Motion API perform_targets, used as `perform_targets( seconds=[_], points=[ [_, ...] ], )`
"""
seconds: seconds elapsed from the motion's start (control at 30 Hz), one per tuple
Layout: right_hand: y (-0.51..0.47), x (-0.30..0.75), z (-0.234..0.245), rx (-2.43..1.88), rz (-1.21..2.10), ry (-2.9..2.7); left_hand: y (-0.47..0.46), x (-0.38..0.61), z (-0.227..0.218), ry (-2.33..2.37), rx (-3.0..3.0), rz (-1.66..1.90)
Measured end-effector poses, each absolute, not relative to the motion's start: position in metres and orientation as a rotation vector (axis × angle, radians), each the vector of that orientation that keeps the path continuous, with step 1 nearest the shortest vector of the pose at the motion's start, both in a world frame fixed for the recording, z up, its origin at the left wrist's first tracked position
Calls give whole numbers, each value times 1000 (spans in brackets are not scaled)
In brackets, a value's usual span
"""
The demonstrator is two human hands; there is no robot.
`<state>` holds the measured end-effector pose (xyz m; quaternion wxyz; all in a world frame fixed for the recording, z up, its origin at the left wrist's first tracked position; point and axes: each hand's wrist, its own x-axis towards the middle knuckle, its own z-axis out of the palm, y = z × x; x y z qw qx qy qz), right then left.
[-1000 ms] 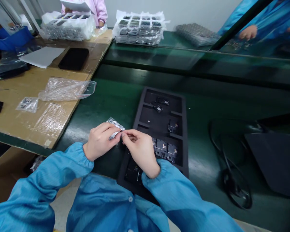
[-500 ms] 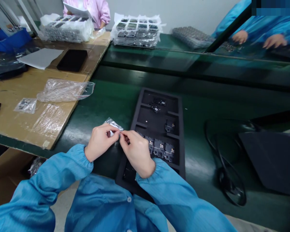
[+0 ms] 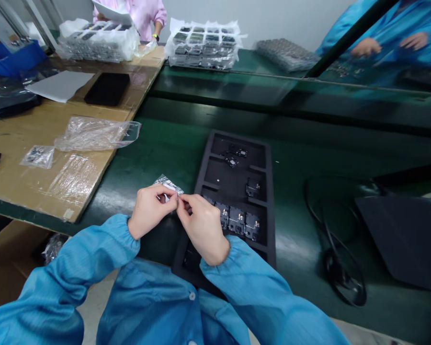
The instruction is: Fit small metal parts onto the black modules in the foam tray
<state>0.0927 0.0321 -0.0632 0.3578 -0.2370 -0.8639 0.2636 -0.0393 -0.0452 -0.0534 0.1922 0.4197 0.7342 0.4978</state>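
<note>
My left hand and my right hand meet fingertip to fingertip in front of me, each in a pinch. Whatever they hold is too small and too hidden to name. Just behind the fingertips lies a small clear plastic bag, partly covered by my left hand; I cannot tell if the fingers touch it. Under and beside my right hand is a black compartment tray. It holds several black square electronic parts in a row, one more part above them, and two small modules at the far end.
To the left, a cardboard sheet carries a clear plastic bag, a small bag of parts and a black tray. A black cable lies at right. Stacked packed trays and two other people are beyond.
My hands stay pinched together with barely any shift. In the background, the hands of the person in blue and the arm of the person in pink have moved slightly.
</note>
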Motion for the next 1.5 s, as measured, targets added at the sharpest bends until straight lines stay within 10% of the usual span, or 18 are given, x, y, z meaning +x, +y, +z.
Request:
perform_targets(
  seconds=[1.5],
  points=[
    [26,115,-29,-550,913,-2004,-54,-46,-38,1474,815,1398]
  ],
)
